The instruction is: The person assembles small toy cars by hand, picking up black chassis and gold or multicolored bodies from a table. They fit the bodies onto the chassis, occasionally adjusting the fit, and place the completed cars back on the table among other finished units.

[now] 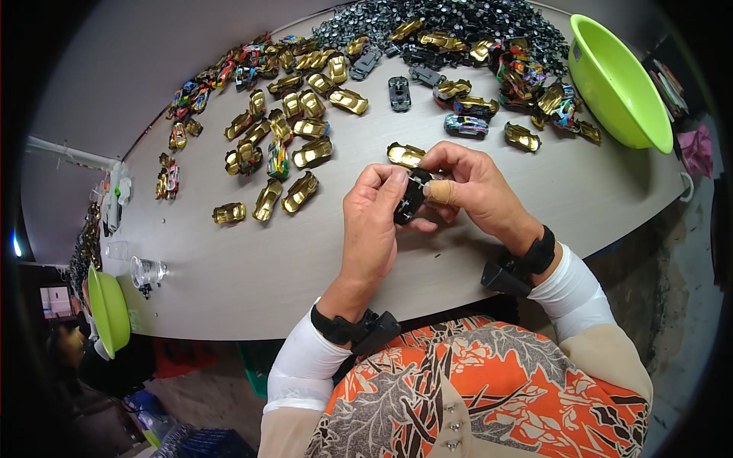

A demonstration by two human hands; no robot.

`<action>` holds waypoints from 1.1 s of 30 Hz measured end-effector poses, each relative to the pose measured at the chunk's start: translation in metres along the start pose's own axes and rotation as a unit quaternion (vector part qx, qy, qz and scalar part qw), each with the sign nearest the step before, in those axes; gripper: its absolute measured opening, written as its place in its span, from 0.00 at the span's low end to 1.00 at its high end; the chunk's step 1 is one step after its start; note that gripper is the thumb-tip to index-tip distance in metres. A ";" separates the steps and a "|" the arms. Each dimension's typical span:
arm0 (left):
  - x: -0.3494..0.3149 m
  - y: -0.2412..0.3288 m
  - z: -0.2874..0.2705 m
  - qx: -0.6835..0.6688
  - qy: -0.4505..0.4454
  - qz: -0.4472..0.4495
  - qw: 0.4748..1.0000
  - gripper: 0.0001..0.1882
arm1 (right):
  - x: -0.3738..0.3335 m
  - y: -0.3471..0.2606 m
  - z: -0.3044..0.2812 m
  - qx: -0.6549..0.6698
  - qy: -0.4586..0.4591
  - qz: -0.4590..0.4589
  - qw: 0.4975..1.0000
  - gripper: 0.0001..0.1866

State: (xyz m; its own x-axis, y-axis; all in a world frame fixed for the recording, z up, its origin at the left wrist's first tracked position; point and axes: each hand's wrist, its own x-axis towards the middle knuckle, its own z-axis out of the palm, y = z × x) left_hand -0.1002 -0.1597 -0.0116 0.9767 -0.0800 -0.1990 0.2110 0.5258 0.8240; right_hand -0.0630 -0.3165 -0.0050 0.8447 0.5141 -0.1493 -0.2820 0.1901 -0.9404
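Between my two hands, above the near part of the table, is a black toy car chassis (410,200). My left hand (372,210) grips its left side, thumb on top. From the right, my right hand (472,187) pinches the upper end; a tan bandage wraps one of its digits. A small silvery piece, perhaps an axle, shows on the chassis, too small to make out. Just beyond my fingers lies a gold toy car body (405,154). Farther off, a dark chassis (399,94) rests alone on the table.
Gold car bodies (312,153) lie scattered at left centre, with colourful ones (466,126) at right. A heap of small dark parts (458,23) covers the far edge. Green basins (611,84) stand far right and off the left edge. A clear cup (147,272) sits at left.
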 end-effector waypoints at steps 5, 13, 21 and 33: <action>0.001 -0.001 0.000 0.024 0.013 0.011 1.000 0.08 | 0.001 0.004 -0.003 0.003 -0.004 0.006 1.000 0.10; -0.001 0.000 0.002 -0.005 -0.015 0.054 0.998 0.09 | 0.000 0.000 0.003 0.109 -0.039 0.005 0.993 0.12; 0.000 -0.006 -0.002 -0.014 0.016 0.021 1.000 0.08 | 0.000 0.004 0.004 0.022 -0.044 -0.027 0.998 0.09; 0.000 0.005 -0.002 -0.050 -0.010 -0.010 0.999 0.10 | 0.007 0.011 -0.004 0.108 -0.021 -0.005 0.994 0.12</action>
State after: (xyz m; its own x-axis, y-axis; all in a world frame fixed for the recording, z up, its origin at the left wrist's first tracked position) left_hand -0.0988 -0.1560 -0.0088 0.9730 -0.1080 -0.2038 0.2270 0.6064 0.7621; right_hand -0.0584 -0.3140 -0.0176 0.8298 0.5442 -0.1236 -0.3683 0.3676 -0.8539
